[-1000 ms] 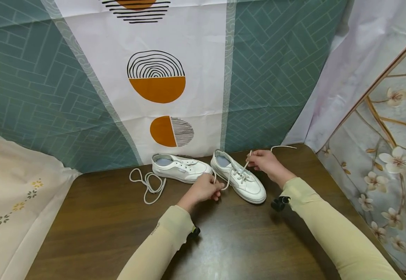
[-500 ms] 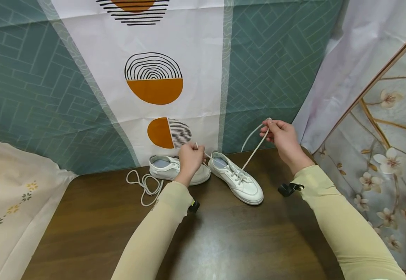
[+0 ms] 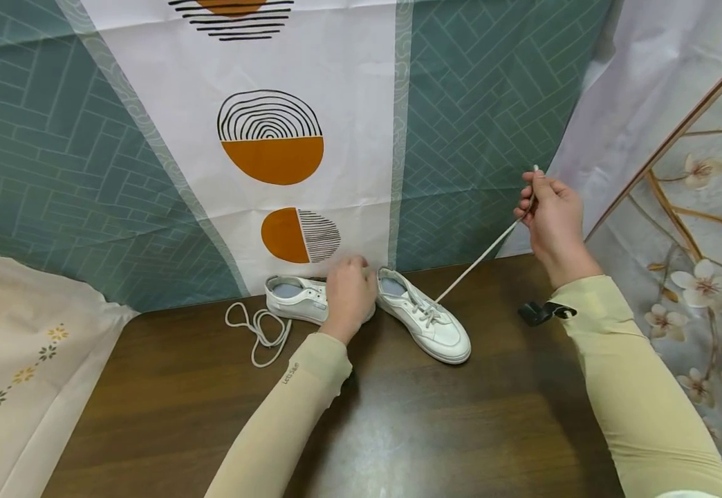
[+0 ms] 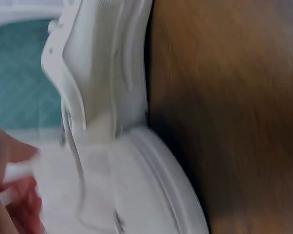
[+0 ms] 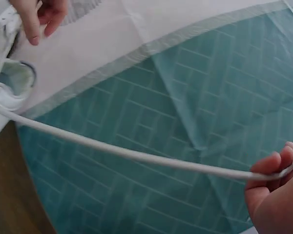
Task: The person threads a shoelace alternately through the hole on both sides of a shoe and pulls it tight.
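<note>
Plainly, from my station I get the laced shoe (image 3: 422,317) on the dark brown table (image 3: 460,415), and I place everything else by it. It sits upright, sole down, with its toe angled toward the person and to the right. Up and well to the right of the laced shoe, I see the right hand (image 3: 552,220) raised off the table. It pinches a white lace (image 5: 161,161) between thumb and curled fingers, a short end poking out above the thumb. I follow that lace down in a nearly straight line to the eyelets of the laced shoe.

Just left of the laced shoe, the left hand (image 3: 350,294) covers the toe of the other shoe (image 3: 295,304). From the right wrist I make out its thumb and a fingertip slightly apart, a narrow, loose grip; motion blurs it, and I cannot tell whether it touches that shoe. The other shoe lies left of the laced shoe, toe pointing toward it. Farther left of the laced shoe, I find a loose lace (image 3: 286,335) looped on the table. Behind the laced shoe hangs a teal and white cloth (image 3: 479,124); well to its right I see a flowered cloth (image 3: 678,304).
</note>
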Tool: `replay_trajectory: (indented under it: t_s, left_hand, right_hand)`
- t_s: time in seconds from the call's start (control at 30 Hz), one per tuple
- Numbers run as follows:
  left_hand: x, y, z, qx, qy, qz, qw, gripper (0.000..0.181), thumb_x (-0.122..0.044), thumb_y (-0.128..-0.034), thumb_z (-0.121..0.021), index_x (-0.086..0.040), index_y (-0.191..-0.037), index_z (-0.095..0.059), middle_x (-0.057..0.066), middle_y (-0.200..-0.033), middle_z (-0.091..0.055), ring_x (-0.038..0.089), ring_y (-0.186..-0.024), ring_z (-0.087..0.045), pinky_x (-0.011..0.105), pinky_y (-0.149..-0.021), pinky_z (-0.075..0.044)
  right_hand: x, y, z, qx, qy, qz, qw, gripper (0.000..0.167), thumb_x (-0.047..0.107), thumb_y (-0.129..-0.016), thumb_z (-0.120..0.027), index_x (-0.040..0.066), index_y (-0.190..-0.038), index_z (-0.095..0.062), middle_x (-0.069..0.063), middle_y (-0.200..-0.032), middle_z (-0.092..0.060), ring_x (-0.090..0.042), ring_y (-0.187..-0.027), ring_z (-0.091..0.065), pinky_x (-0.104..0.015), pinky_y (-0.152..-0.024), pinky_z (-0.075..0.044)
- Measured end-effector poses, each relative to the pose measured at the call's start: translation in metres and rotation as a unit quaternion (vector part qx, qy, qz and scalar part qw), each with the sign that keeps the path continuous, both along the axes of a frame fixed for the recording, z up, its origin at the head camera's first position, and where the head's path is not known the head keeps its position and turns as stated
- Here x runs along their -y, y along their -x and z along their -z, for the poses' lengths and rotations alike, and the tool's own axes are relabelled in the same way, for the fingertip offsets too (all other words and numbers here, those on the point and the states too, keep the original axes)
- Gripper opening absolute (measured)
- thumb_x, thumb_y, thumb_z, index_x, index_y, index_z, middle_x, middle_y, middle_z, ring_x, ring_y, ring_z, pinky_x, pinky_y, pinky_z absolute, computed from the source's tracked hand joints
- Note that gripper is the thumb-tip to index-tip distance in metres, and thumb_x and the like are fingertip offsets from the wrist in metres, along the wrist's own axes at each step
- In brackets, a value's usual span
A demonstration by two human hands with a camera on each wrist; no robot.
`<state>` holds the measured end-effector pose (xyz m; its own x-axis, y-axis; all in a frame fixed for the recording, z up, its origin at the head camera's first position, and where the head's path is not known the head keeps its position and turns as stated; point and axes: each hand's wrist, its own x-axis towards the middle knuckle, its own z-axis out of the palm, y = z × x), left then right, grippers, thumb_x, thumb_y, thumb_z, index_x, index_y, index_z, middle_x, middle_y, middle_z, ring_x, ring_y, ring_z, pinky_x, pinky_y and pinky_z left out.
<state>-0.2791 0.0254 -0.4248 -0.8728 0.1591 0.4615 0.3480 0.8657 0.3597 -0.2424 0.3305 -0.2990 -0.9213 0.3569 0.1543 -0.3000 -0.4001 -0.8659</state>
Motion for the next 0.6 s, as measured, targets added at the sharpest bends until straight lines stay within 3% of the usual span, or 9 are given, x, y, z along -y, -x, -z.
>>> replay_trajectory:
  t_s: [0.07,0.13,0.2,0.27,0.43,0.53,0.6]
  left_hand:
    - [-0.011,-0.004,0.001,-0.009,0.048,0.066,0.9966,0.018,-0.031,-0.0876,-0.062,-0.016,-0.084,-0.071,0.001,-0.083,-0.065,0.023,-0.084,-0.057,0.039,-0.075,-0.042]
    - [-0.021,-0.007,0.005,0.02,0.083,0.114,0.9899,0.027,-0.041,-0.0901,-0.058,-0.023,-0.077,-0.073,-0.004,-0.081,-0.066,0.02,-0.087,-0.051,0.038,-0.075,-0.035]
    - [-0.029,-0.01,0.01,0.062,0.108,0.123,0.9845,0.035,-0.053,-0.0888,-0.053,-0.029,-0.071,-0.072,-0.007,-0.079,-0.065,0.019,-0.088,-0.044,0.037,-0.071,-0.029]
    - [-0.034,-0.01,0.015,0.096,0.111,0.115,0.9825,0.037,-0.061,-0.0853,-0.053,-0.032,-0.071,-0.073,-0.011,-0.08,-0.065,0.018,-0.089,-0.042,0.037,-0.071,-0.026]
    - [-0.039,-0.009,0.019,0.152,0.037,0.139,0.978,0.021,-0.052,-0.0823,-0.063,-0.035,-0.079,-0.075,-0.017,-0.082,-0.066,0.02,-0.096,-0.042,0.042,-0.078,-0.027]
    - [-0.041,-0.009,0.019,0.188,-0.009,0.163,0.9686,0.015,-0.042,-0.0841,-0.065,-0.032,-0.079,-0.075,-0.018,-0.078,-0.065,0.02,-0.101,-0.041,0.045,-0.083,-0.026]
    - [-0.042,-0.009,0.018,0.207,-0.022,0.173,0.9627,0.017,-0.039,-0.0859,-0.063,-0.03,-0.077,-0.075,-0.018,-0.076,-0.064,0.021,-0.105,-0.042,0.048,-0.087,-0.025]
  right_hand:
    - [-0.003,-0.001,-0.005,-0.015,0.008,0.009,0.9998,0.031,0.026,-0.091,-0.057,0.001,-0.109,-0.059,-0.006,-0.081,-0.048,-0.012,-0.06,-0.039,-0.023,-0.051,-0.037]
    - [-0.004,-0.002,-0.008,-0.029,0.012,0.02,0.9993,0.031,0.025,-0.09,-0.058,0.001,-0.108,-0.06,-0.007,-0.08,-0.048,-0.013,-0.058,-0.037,-0.023,-0.049,-0.034]
    - [-0.005,-0.003,-0.011,-0.034,-0.004,0.028,0.999,0.032,0.026,-0.09,-0.059,0.001,-0.11,-0.06,-0.006,-0.078,-0.048,-0.013,-0.055,-0.035,-0.023,-0.046,-0.03]
    - [-0.004,-0.005,-0.012,-0.034,-0.037,0.038,0.998,0.034,0.027,-0.089,-0.06,0.002,-0.111,-0.061,-0.005,-0.075,-0.048,-0.012,-0.052,-0.034,-0.023,-0.044,-0.028]
    - [0.005,-0.009,-0.008,-0.024,-0.139,0.043,0.989,0.029,0.026,-0.089,-0.061,0.002,-0.106,-0.063,-0.002,-0.071,-0.051,-0.011,-0.051,-0.036,-0.021,-0.042,-0.028]
    - [0.014,-0.007,0.001,0.007,-0.233,0.033,0.972,0.022,0.022,-0.093,-0.057,0.004,-0.105,-0.064,0.001,-0.074,-0.056,-0.01,-0.054,-0.04,-0.02,-0.044,-0.032]
    - [0.02,-0.005,0.012,0.044,-0.318,0.024,0.9468,0.023,0.02,-0.095,-0.053,0.005,-0.11,-0.063,0.003,-0.078,-0.059,-0.009,-0.059,-0.043,-0.021,-0.049,-0.035]
